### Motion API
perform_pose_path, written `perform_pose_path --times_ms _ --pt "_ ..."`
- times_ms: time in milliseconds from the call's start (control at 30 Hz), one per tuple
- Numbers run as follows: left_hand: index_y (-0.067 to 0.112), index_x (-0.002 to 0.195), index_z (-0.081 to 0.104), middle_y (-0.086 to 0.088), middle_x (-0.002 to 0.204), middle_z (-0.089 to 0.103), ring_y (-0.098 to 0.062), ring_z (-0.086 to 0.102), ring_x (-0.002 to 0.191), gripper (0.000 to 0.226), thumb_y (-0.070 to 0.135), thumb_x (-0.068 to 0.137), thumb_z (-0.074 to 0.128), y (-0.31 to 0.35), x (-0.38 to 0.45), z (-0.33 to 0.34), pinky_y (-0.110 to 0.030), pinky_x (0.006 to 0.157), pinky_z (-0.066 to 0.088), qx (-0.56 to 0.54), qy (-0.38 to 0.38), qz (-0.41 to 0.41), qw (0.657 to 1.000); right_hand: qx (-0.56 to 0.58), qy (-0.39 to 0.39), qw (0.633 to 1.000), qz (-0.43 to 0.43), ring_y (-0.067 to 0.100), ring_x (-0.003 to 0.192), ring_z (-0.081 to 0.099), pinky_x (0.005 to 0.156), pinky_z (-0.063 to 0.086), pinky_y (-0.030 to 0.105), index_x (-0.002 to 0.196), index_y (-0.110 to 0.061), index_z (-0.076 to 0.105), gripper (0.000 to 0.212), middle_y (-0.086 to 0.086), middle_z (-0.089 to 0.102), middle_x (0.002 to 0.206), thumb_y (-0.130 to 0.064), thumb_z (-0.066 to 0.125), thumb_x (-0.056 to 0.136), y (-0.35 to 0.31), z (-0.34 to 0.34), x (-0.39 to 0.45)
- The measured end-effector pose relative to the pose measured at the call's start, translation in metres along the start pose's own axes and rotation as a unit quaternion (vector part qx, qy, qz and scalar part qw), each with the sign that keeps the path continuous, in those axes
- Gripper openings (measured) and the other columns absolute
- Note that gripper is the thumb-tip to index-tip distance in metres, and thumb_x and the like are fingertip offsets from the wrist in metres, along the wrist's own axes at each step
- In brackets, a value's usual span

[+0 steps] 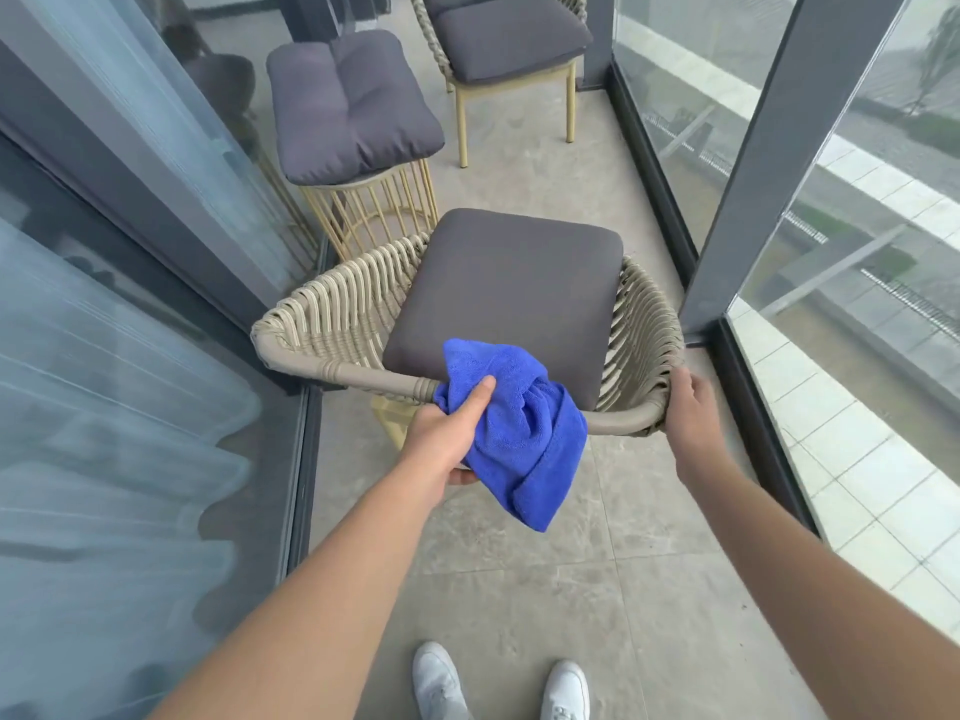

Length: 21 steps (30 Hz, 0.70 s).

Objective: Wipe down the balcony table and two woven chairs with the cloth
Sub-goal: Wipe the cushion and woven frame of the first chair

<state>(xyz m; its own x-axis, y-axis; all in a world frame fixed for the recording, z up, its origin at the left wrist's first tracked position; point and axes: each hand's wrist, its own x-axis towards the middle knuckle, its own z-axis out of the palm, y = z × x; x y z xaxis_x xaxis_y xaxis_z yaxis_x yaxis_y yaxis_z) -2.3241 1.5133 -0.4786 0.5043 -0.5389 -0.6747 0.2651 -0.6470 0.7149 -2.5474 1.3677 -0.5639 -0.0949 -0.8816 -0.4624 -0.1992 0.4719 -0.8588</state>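
Observation:
I stand behind a beige woven chair point(332, 304) with a dark grey seat cushion point(509, 298). My left hand point(447, 433) grips a bunched blue cloth point(519, 433) that is draped over the chair's back rail. My right hand point(688, 407) holds the right end of that rail, fingers curled over it. A gold wire-frame table point(374, 210) stands beyond the chair, with a grey tufted cushion point(348, 106) lying on top. The second woven chair point(509, 39) stands at the far end, facing me.
A glass sliding door with curtains point(130, 304) runs along the left. A glass balustrade with a dark post point(769, 163) closes the right side. Grey floor tiles point(519, 589) lie underfoot, with my white shoes point(436, 683) at the bottom edge.

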Motion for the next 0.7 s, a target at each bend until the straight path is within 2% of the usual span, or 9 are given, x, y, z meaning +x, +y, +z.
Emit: perform_pose_path --times_ms 33,100,200,300,433,500,567,633,700 --pt "0.028 0.101 0.069 0.007 0.094 0.077 -0.016 0.073 0.084 0.04 0.065 0.087 0.065 0.0 -0.001 0.001 -0.025 0.051 0.053 0.017 0.007 0.008 1.0 -0.004 0.007 1.0 -0.029 0.019 0.103 0.062 0.08 0.047 0.032 0.127 -0.013 0.052 0.033 0.005 0.062 0.117 -0.037 0.047 0.106 0.003 0.002 -0.011" --pt "0.031 0.1 0.067 0.006 0.091 0.075 -0.016 0.073 0.076 0.044 0.072 0.087 0.058 -0.007 0.001 0.0 -0.025 0.048 0.051 0.083 0.018 0.046 0.995 -0.063 0.03 0.991 -0.112 0.025 0.125 0.054 0.1 0.043 0.036 0.134 -0.012 0.05 0.034 0.008 0.057 0.131 -0.03 0.047 0.106 0.007 0.006 -0.029" --pt "0.029 0.101 0.063 0.002 0.085 0.074 -0.016 0.072 0.059 0.051 0.076 0.088 0.05 -0.017 0.004 -0.004 -0.025 0.044 0.047 0.138 0.004 0.078 0.987 -0.188 0.023 0.94 -0.285 0.027 0.151 0.028 0.124 0.022 0.042 0.153 -0.009 0.042 0.058 0.013 0.036 0.161 -0.035 0.042 0.101 -0.004 0.016 -0.053" --pt "0.026 0.105 0.064 0.0 0.086 0.075 -0.016 0.071 0.058 0.054 0.075 0.092 0.045 -0.013 0.008 -0.01 -0.026 0.043 0.046 0.171 -0.042 0.078 0.981 -0.282 -0.046 0.866 -0.41 0.026 0.152 0.025 0.126 0.017 0.047 0.154 -0.019 0.044 0.061 0.007 0.032 0.164 -0.048 0.039 0.101 -0.027 0.036 -0.077" --pt "0.033 0.097 0.061 0.005 0.094 0.072 -0.021 0.075 0.072 0.042 0.073 0.093 0.046 -0.005 0.008 -0.033 -0.033 0.054 0.058 0.267 -0.099 0.071 0.956 -0.317 -0.11 0.831 -0.443 0.032 0.145 0.038 0.121 0.03 0.05 0.154 -0.023 0.046 0.068 0.01 0.04 0.16 -0.057 0.047 0.095 -0.035 0.07 -0.101" --pt "0.031 0.091 0.064 0.01 0.087 0.07 -0.019 0.073 0.07 0.041 0.071 0.086 0.054 -0.002 0.009 -0.052 -0.034 0.063 0.058 0.355 -0.065 0.137 0.923 -0.371 -0.122 0.814 -0.43 0.031 0.136 0.049 0.112 0.038 0.046 0.154 -0.026 0.047 0.073 0.007 0.05 0.152 -0.063 0.041 0.091 -0.028 0.087 -0.106" --pt "0.029 0.088 0.067 0.015 0.08 0.068 -0.015 0.069 0.071 0.028 0.057 0.085 0.064 0.002 0.01 -0.073 -0.031 0.067 0.053 0.411 0.035 0.257 0.874 -0.428 -0.107 0.791 -0.424 0.028 0.122 0.06 0.102 0.041 0.042 0.152 -0.029 0.049 0.078 -0.001 0.063 0.137 -0.069 0.037 0.086 -0.02 0.099 -0.11" --pt "0.028 0.094 0.067 0.016 0.088 0.066 -0.014 0.065 0.085 0.015 0.04 0.085 0.071 0.007 0.016 -0.095 -0.034 0.075 0.05 0.407 0.123 0.396 0.814 -0.437 -0.065 0.786 -0.433 0.024 0.112 0.062 0.098 0.041 0.04 0.146 -0.031 0.053 0.08 -0.006 0.067 0.123 -0.073 0.048 0.079 -0.014 0.104 -0.113" --pt "0.025 0.107 0.065 0.01 0.104 0.063 -0.02 0.06 0.101 0.032 0.042 0.082 0.073 0.008 0.037 -0.115 -0.039 0.088 0.048 0.455 0.126 0.456 0.755 -0.438 -0.014 0.776 -0.453 0.023 0.104 0.062 0.092 0.042 0.039 0.14 -0.029 0.057 0.081 -0.008 0.067 0.114 -0.074 0.058 0.072 -0.007 0.105 -0.115"
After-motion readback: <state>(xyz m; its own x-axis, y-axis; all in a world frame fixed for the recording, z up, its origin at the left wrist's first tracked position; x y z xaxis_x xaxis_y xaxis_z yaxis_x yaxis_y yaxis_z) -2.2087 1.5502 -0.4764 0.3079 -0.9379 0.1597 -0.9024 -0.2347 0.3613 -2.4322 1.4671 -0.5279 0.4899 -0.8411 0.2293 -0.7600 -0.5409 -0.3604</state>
